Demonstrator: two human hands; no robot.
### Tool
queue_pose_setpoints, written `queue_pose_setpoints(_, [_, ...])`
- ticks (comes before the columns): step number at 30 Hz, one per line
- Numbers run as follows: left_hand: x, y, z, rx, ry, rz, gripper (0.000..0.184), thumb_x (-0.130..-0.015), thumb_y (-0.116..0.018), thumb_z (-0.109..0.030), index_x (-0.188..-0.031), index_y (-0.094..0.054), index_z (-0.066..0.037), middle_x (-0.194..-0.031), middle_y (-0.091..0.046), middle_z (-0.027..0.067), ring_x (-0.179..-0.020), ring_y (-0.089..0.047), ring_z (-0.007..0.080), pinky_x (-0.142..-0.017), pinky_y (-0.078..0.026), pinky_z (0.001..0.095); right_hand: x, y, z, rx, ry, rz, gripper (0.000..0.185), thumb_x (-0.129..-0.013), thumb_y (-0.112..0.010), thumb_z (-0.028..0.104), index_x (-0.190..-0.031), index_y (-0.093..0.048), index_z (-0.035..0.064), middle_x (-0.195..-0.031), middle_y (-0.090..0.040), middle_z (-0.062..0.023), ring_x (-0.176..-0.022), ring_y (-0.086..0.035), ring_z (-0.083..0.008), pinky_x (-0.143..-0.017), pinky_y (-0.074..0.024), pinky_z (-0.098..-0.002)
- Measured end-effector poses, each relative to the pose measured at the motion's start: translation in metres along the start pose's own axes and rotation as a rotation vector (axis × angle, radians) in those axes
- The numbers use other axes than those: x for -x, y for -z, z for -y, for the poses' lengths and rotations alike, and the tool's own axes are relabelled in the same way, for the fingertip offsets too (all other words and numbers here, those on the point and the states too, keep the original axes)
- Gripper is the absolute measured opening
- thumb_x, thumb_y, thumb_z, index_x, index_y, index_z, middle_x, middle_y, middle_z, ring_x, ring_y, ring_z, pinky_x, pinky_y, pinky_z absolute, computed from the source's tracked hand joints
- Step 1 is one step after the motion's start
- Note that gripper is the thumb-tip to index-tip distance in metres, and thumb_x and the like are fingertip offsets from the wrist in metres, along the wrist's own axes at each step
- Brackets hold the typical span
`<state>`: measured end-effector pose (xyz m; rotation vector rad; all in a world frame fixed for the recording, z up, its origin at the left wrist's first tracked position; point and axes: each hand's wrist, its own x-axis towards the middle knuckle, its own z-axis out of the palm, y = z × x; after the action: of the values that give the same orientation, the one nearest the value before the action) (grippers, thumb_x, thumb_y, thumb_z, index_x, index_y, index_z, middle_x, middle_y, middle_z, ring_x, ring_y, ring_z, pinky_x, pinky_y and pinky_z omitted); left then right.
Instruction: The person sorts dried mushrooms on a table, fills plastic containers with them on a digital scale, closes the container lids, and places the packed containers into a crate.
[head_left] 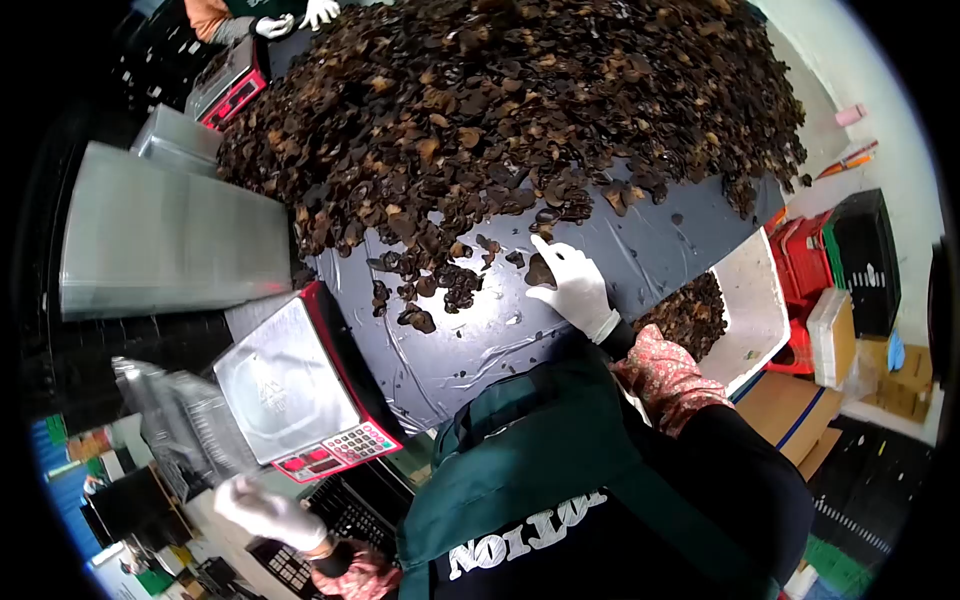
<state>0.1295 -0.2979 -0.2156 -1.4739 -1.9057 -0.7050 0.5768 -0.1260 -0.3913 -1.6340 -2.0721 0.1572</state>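
My right hand [580, 290], in a white glove, is over the grey table surface [625, 240]. Its thumb and index finger are spread, with a dark flat piece [541, 271] lying between them. Loose dark, curled pieces [460, 285] lie to its left, in front of a large heap [480, 110] of the same brown-black pieces. My left hand [265, 512], also white-gloved, is blurred at the lower left, just below clear plastic bags [185, 415]. Whether it touches them or holds anything is unclear. A red-edged scale [290, 380] stands above it and to its right.
A stack of clear bags or sheets [170, 235] stands left of the heap. Behind it are a second scale [232, 85] and a co-worker's gloved hands [320, 12]. On the right are a white bin [750, 300] of dark pieces, red crates [800, 255] and cardboard boxes [790, 410].
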Motion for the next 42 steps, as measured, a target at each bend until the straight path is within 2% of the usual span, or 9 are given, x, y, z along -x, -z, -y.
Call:
queue_pose_setpoints(6, [0.091, -0.032, -0.022, 0.003, 0.115, 0.364, 0.01, -0.093, -0.06, 0.0, -0.102, -0.057, 0.0, -0.095, -0.056, 0.018, -0.088, -0.058, 0.0364, -0.083, -0.048, 0.0416, -0.01, -0.018, -0.019, -0.081, 0.229, -0.042, 0.016, -0.08, -0.068, 0.011, -0.096, -0.067, 0.0112, -0.096, -0.063, -0.0068, -0.085, -0.061, -0.0247, -0.074, -0.0504, -0.0331])
queue_pose_setpoints(11, [0.104, -0.035, -0.029, -0.051, 0.02, 0.377, 0.022, -0.089, -0.067, -0.006, -0.11, -0.06, 0.0, -0.113, -0.058, 0.0213, -0.11, -0.054, 0.0371, -0.093, -0.046, 0.0454, -0.023, -0.019, -0.012, -0.328, 0.152, -0.034, 0.02, -0.084, -0.06, 0.002, -0.101, -0.067, 0.0086, -0.092, -0.063, -0.0091, -0.081, -0.065, -0.0281, -0.075, -0.0539, -0.0349])
queue_pose_setpoints(14, [0.077, -0.035, -0.058, 0.201, 0.067, 0.344, 0.025, -0.088, -0.068, -0.007, -0.112, -0.063, -0.002, -0.112, -0.062, 0.0185, -0.105, -0.058, 0.0367, -0.091, -0.047, 0.0457, -0.04, -0.025, 0.008, -0.536, -0.044, 0.108, 0.023, -0.089, -0.058, 0.005, -0.11, -0.068, 0.0096, -0.096, -0.064, -0.0104, -0.083, -0.065, -0.0255, -0.075, -0.0526, -0.0329])
queue_pose_setpoints(18, [0.062, -0.097, -0.128, 0.613, 0.014, 0.436, 0.021, -0.087, -0.067, -0.006, -0.108, -0.067, -0.005, -0.106, -0.067, 0.0164, -0.098, -0.064, 0.0347, -0.089, -0.05, 0.0434, -0.088, -0.055, 0.038, -0.507, 0.203, 0.047, 0.023, -0.088, -0.064, 0.014, -0.111, -0.068, 0.0106, -0.101, -0.065, -0.01, -0.093, -0.064, -0.0288, -0.083, -0.0519, -0.0379])
queue_pose_setpoints(23, [0.078, -0.205, -0.152, 0.369, 0.163, 0.443, 0.044, -0.094, -0.06, -0.018, -0.135, -0.051, -0.005, -0.131, -0.053, 0.0201, -0.112, -0.06, 0.0376, -0.093, -0.052, 0.0404, -0.132, -0.083, 0.094, -0.103, 0.409, 0.184, 0.062, -0.077, -0.077, 0.045, -0.133, -0.061, 0.0214, -0.12, -0.062, -0.01, -0.112, -0.055, -0.03, -0.086, -0.047, -0.0436])
queue_pose_setpoints(26, [0.054, -0.234, -0.157, 0.391, 0.324, 0.596, 0.064, -0.092, -0.063, -0.023, -0.149, -0.037, -0.011, -0.121, -0.054, 0.0198, -0.102, -0.063, 0.0385, -0.085, -0.053, 0.0443, -0.132, -0.085, 0.118, 0.027, 0.537, 0.219, 0.07, -0.07, -0.079, 0.055, -0.132, -0.061, 0.0291, -0.115, -0.059, -0.0081, -0.104, -0.056, -0.0283, -0.081, -0.0463, -0.0422])
queue_pose_setpoints(31, [0.024, -0.246, -0.17, 0.299, 0.184, 0.917, 0.061, -0.088, -0.067, -0.022, -0.144, -0.045, -0.017, -0.111, -0.057, 0.0184, -0.093, -0.065, 0.0379, -0.077, -0.055, 0.0474, -0.114, -0.098, 0.115, -0.089, 0.737, 0.282, 0.009, -0.076, -0.067, 0.016, -0.083, -0.066, 0.0108, -0.088, -0.058, -0.0083, -0.089, -0.057, -0.0274, -0.073, -0.0459, -0.0406])
queue_pose_setpoints(36, [0.056, -0.238, -0.163, 0.386, 0.155, 0.68, 0.026, -0.091, -0.064, -0.018, -0.114, -0.055, -0.011, -0.108, -0.057, 0.0185, -0.09, -0.064, 0.0405, -0.072, -0.053, 0.0467, -0.074, -0.054, 0.079, -0.491, 0.747, 0.173, 0.015, -0.077, -0.065, 0.006, -0.091, -0.069, 0.0079, -0.1, -0.065, -0.0077, -0.097, -0.059, -0.0263, -0.082, -0.0465, -0.0414])
queue_pose_setpoints(42, [0.095, -0.184, -0.155, 0.505, 0.256, 0.603, 0.026, -0.096, -0.058, -0.019, -0.121, -0.057, -0.01, -0.11, -0.055, 0.0182, -0.091, -0.062, 0.0398, -0.074, -0.053, 0.0447, -0.037, -0.042, 0.021, -0.469, 0.44, 0.015, 0.029, -0.077, -0.071, 0.004, -0.105, -0.07, 0.0067, -0.115, -0.065, -0.0112, -0.11, -0.057, -0.0318, -0.101, -0.043, -0.0428])
